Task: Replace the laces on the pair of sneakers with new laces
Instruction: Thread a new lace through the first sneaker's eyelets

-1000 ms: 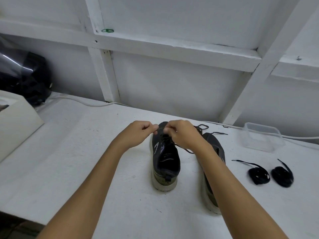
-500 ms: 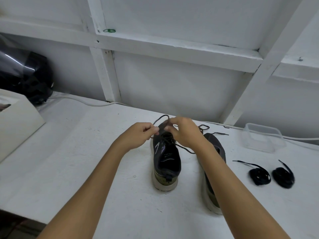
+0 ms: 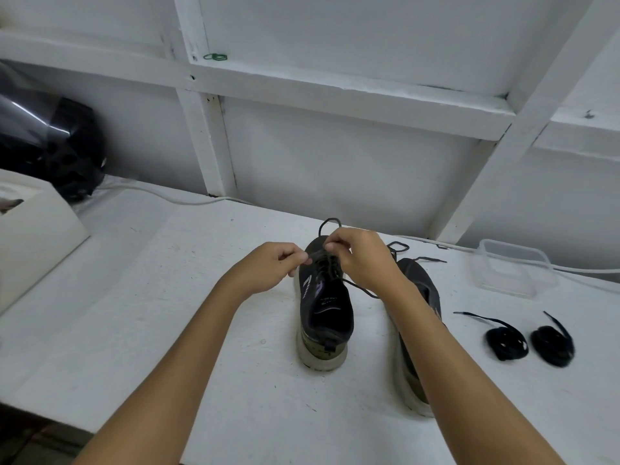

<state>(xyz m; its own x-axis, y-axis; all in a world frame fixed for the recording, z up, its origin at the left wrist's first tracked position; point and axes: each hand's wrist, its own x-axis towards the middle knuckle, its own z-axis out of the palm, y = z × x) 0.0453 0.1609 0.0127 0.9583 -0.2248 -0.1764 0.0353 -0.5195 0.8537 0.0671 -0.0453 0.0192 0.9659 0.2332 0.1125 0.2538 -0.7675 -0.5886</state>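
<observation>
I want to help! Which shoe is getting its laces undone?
The left sneaker: both hands pinch its lace. The other sneaker lies untouched under the right forearm.

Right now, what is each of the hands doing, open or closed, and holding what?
Left hand: closed, pinching the old lace at the left sneaker.
Right hand: closed, pinching the same lace, pulling a loop up near the toe.

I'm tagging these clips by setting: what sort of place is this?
Probably a plain workroom or shed: a rough white-painted worktable set against a white board wall with exposed wooden framing, and a glossy black helmet parked in the corner.
</observation>
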